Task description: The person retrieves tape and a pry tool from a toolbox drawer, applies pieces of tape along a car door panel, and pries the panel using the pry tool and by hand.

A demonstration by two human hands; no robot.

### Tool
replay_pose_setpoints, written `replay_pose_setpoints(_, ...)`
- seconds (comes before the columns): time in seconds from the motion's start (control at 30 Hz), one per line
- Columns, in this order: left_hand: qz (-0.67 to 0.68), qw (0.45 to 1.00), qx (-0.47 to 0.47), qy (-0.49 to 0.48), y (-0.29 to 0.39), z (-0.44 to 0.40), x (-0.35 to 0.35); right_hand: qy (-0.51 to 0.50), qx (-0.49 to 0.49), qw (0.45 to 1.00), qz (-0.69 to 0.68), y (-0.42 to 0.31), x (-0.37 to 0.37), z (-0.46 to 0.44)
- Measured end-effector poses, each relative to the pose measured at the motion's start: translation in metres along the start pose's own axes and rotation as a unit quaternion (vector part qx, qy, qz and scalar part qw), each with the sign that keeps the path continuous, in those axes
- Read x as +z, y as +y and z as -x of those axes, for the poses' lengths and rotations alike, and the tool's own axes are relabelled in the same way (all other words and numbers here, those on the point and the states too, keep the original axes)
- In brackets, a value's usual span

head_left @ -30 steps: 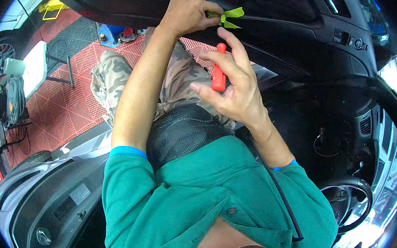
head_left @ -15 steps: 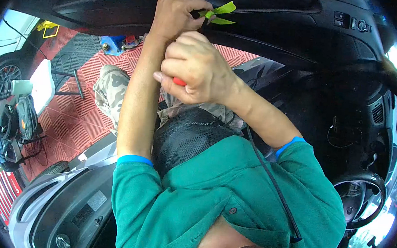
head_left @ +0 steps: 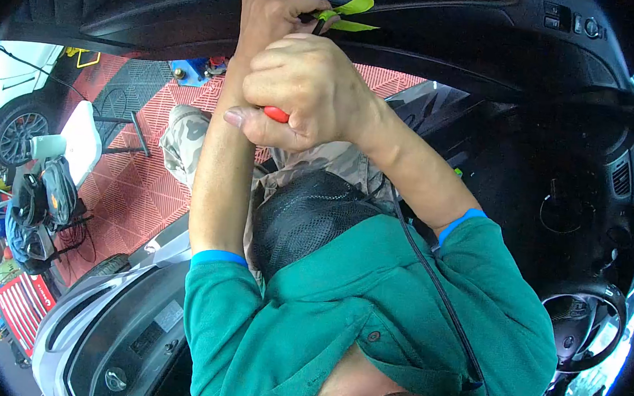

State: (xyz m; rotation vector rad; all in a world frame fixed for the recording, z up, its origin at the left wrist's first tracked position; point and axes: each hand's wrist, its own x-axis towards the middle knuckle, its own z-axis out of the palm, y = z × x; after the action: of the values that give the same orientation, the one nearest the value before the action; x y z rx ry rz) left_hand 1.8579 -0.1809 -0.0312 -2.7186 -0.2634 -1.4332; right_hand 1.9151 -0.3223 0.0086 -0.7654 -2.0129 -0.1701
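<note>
My left hand (head_left: 278, 12) is against the dark door panel (head_left: 434, 40), its thumb and fingertips closed on a strip of yellow-green tape (head_left: 356, 5). The tape's two loose ends point right. Just below, my right hand (head_left: 306, 93) is a fist around a red-handled tool (head_left: 276, 114); only the handle's rounded red end shows beneath the fingers. A short dark shaft (head_left: 319, 26) appears between the fist and the tape. Where its tip sits is hidden by my left fingers.
A steering wheel (head_left: 615, 333) and dark dashboard are at the right. Lower left is a grey car body part (head_left: 59, 349). Beyond it are a red tool cabinet (head_left: 25, 305), bags (head_left: 61, 189), a white-topped stand (head_left: 83, 142) and red floor tiles (head_left: 131, 191).
My right hand has moved left and closed into a fist around the red handle, which lay in a looser grip before. My left hand and the tape have shifted left along the panel.
</note>
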Motion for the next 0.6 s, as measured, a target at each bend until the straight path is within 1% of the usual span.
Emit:
replay_pose_setpoints(0.03,0.019,1.000,-0.013,-0.007,-0.004,0.001,0.003,0.003,-0.002,1.000,-0.001,0.001,-0.001,0.000)
replay_pose_setpoints(0.13,0.022,0.999,-0.021,0.008,0.001,0.002,0.004,-0.001,-0.012,1.000,-0.008,0.004,0.000,0.003)
replay_pose_setpoints(0.23,0.031,0.999,-0.033,-0.001,0.006,-0.001,0.000,-0.010,-0.028,0.999,-0.034,0.007,-0.007,0.005)
replay_pose_setpoints(0.33,0.015,1.000,-0.024,-0.013,0.006,-0.002,0.001,0.004,-0.035,0.998,-0.048,0.010,-0.012,0.003)
replay_pose_setpoints(0.43,0.045,0.997,-0.043,-0.037,0.016,-0.012,-0.013,0.042,-0.038,0.998,-0.041,0.015,-0.024,-0.002)
replay_pose_setpoints(0.57,0.041,0.997,-0.057,-0.043,0.016,-0.013,-0.009,0.064,-0.033,0.997,0.007,0.017,-0.017,-0.003)
replay_pose_setpoints(0.6,0.037,0.997,-0.046,-0.043,0.011,-0.010,-0.005,0.070,-0.039,0.997,0.021,0.018,-0.012,-0.005)
